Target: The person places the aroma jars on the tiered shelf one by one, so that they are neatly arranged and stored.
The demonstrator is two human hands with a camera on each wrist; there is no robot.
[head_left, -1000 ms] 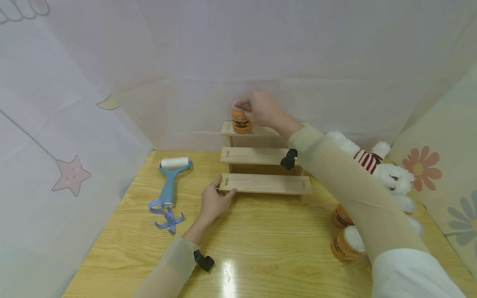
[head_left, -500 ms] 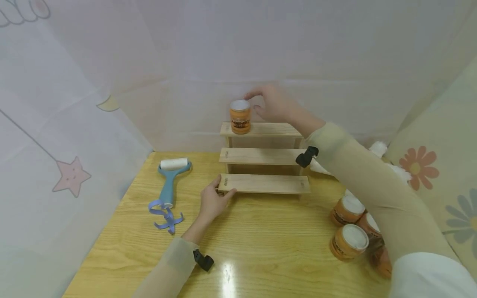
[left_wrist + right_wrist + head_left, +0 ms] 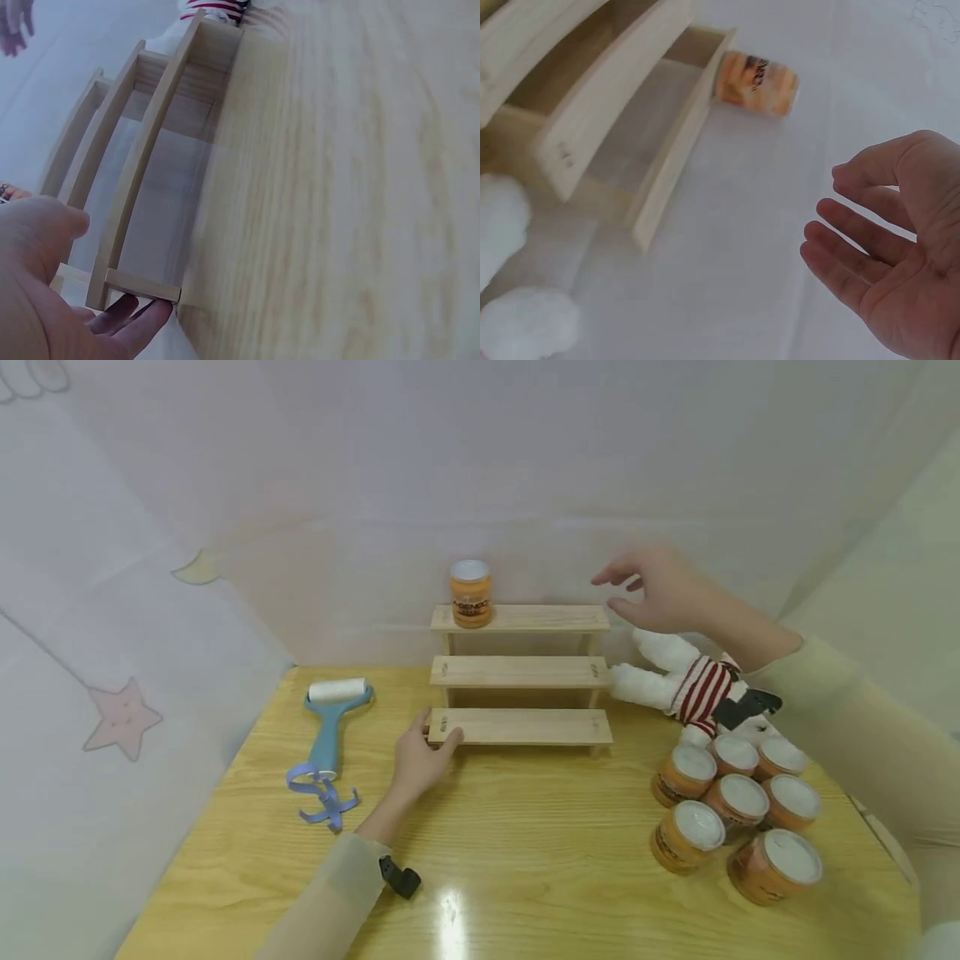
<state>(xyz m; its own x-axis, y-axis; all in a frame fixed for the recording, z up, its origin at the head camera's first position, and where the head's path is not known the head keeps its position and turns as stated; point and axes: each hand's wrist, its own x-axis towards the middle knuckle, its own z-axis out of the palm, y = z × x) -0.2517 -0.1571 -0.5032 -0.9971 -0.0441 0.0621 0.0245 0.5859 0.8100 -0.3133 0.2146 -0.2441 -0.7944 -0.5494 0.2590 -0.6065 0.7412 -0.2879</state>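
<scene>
A three-step wooden shelf stand (image 3: pixel 525 727) stands against the back wall. My left hand (image 3: pixel 417 762) grips the left end of its lowest step, thumb at the front edge; in the left wrist view the fingers curl round the end support (image 3: pixel 142 286). One orange can (image 3: pixel 471 599) with a pale lid stands upright on the left of the top step. My right hand (image 3: pixel 663 592) is in the air right of the top step, holding nothing, its fingers loosely bent. In the right wrist view that hand (image 3: pixel 907 247) is well apart from the can (image 3: pixel 757 82).
Several orange cans (image 3: pixel 742 797) are grouped on the right of the table (image 3: pixel 525 860). Behind them lies a white plush toy (image 3: pixel 667 681) in a striped top. On the left are a blue-handled roller (image 3: pixel 327 735) and a purple hook rack (image 3: pixel 328 802).
My right hand has let go of the can on the top step and moved away to the right. The cans and plush toy came into fuller view. My left hand keeps its grip.
</scene>
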